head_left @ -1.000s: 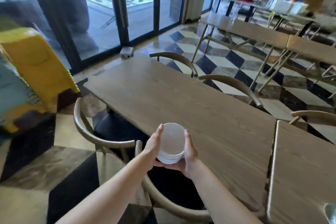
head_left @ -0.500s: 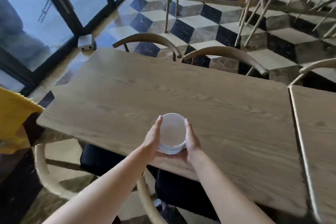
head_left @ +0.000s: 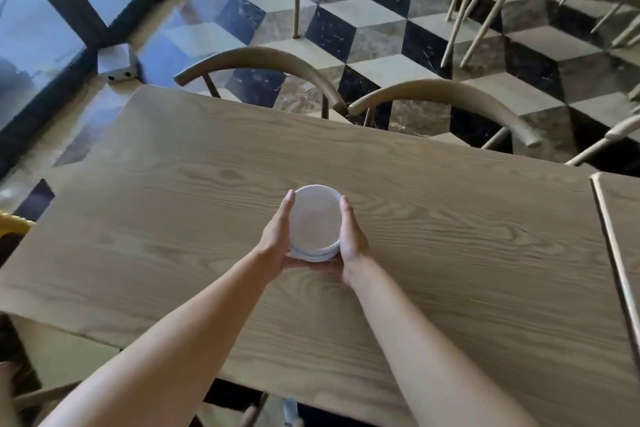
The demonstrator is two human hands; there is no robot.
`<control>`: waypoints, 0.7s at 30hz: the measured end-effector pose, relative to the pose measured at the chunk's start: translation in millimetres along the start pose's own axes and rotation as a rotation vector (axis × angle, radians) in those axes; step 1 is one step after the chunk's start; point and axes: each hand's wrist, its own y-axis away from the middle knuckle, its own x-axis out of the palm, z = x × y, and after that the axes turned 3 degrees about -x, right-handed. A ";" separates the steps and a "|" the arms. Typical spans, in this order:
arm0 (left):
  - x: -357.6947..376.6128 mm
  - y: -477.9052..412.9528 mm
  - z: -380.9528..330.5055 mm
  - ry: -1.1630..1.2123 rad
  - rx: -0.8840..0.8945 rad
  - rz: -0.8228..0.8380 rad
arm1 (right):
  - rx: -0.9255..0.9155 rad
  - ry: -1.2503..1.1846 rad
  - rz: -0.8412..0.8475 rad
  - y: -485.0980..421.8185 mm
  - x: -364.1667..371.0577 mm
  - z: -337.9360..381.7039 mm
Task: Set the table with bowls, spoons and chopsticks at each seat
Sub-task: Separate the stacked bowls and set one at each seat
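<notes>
Stack of bowls [head_left: 313, 224] at frame centre, over table [head_left: 467, 236]; touching it or not, cannot tell. Your left hand [head_left: 275, 239] and right hand [head_left: 351, 239] cradle stack, fingers straight, flat against its sides. Lower stack level with even palm pressure. Free one hand only once it sits firm, then peel off top bowl.

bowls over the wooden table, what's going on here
A person is holding a small stack of white bowls between both hands, the left hand flat against its left side and the right hand against its right. The stack is over the middle of the wooden table; whether it already rests on the top is not clear. Two chairs are tucked in at the far side. No bowl is laid at a seat yet, and no spoons or chopsticks show.
</notes>
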 end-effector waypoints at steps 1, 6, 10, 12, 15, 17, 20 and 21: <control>-2.9 -4.1 0.5 0.001 0.007 0.011 | -0.010 0.010 0.008 -3.6 2.0 -3.9; -8.1 -10.1 0.2 -0.040 0.041 0.013 | -0.016 0.030 0.019 -26.0 1.7 -27.5; -10.8 -9.1 -2.7 -0.063 0.007 0.032 | 0.040 0.066 0.035 -8.2 3.4 -10.9; -12.7 -7.2 -3.8 -0.078 0.000 0.063 | 0.091 0.075 0.045 -0.1 2.5 -0.5; -13.9 -5.1 -7.1 -0.131 0.009 0.060 | 0.098 0.108 0.023 3.0 -1.1 3.6; -18.6 -6.0 -8.4 -0.221 0.031 0.059 | 0.012 0.215 -0.013 7.7 -2.2 2.9; -32.2 -5.3 -10.9 -0.321 0.090 0.107 | -0.073 0.411 -0.106 15.5 -2.4 0.8; -38.4 -5.5 -9.9 -0.346 0.120 0.110 | -0.086 0.454 -0.138 15.9 -2.8 -0.7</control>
